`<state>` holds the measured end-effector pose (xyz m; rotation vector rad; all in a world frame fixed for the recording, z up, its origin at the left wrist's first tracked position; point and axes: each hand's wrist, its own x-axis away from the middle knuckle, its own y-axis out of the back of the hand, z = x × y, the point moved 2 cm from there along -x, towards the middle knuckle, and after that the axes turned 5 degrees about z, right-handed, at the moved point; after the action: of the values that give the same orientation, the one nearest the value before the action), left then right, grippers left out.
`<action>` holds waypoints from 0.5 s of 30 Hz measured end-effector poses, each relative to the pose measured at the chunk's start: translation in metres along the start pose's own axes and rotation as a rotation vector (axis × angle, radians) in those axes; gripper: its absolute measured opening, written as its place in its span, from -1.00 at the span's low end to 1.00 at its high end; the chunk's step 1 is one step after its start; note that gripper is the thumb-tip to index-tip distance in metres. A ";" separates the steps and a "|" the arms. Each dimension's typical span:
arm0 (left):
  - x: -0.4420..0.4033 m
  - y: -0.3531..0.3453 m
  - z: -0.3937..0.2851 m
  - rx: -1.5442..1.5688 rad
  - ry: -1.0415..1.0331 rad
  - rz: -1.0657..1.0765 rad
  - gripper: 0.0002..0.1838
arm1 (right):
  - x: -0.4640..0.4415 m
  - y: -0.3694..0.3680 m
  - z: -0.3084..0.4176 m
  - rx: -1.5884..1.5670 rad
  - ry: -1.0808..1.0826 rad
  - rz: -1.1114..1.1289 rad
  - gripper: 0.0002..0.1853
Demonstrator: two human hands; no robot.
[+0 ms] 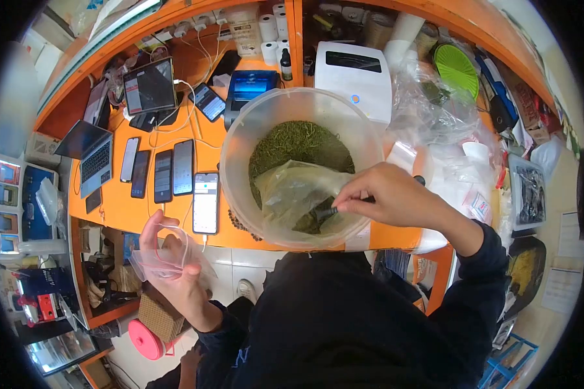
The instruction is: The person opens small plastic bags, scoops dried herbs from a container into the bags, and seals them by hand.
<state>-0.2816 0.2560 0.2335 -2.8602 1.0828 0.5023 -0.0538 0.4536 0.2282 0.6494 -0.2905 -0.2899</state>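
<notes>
A large translucent plastic bucket point(239, 152) stands at the front edge of the orange desk. Inside lies dried green chopped herb point(298, 139), with a crumpled clear plastic bag point(289, 185) over its near part. My right hand point(389, 198) reaches over the bucket's right rim, fingers closed on the dark handle of a spoon point(328, 212); its lower end is down by the herb and hard to make out. Left of the bucket, beyond the desk edge, my left hand point(185, 279) holds up a small clear zip bag point(165, 256) with a red line, fingers curled around it.
Several phones point(183, 167) lie left of the bucket, some on charging cables, near a laptop point(94, 159) and a tablet point(150, 85). Behind stand a blue-screened device point(253, 87) and a white printer point(353, 81). Clear plastic bags point(441, 120) heap up on the right.
</notes>
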 end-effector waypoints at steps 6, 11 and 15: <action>-0.006 -0.011 0.000 0.067 -0.028 0.173 -0.08 | 0.012 0.021 0.004 -0.063 0.009 0.007 -0.81; -0.022 -0.043 -0.018 0.072 0.054 0.386 -0.25 | 0.029 0.050 0.016 -0.222 -0.074 0.067 -0.81; -0.039 -0.065 -0.018 0.015 0.009 0.506 -0.34 | 0.036 0.076 0.047 -0.335 -0.252 0.003 -0.83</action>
<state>-0.2615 0.3266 0.2579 -2.5576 1.8097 0.4932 -0.0244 0.4726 0.3177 0.2809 -0.4722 -0.4084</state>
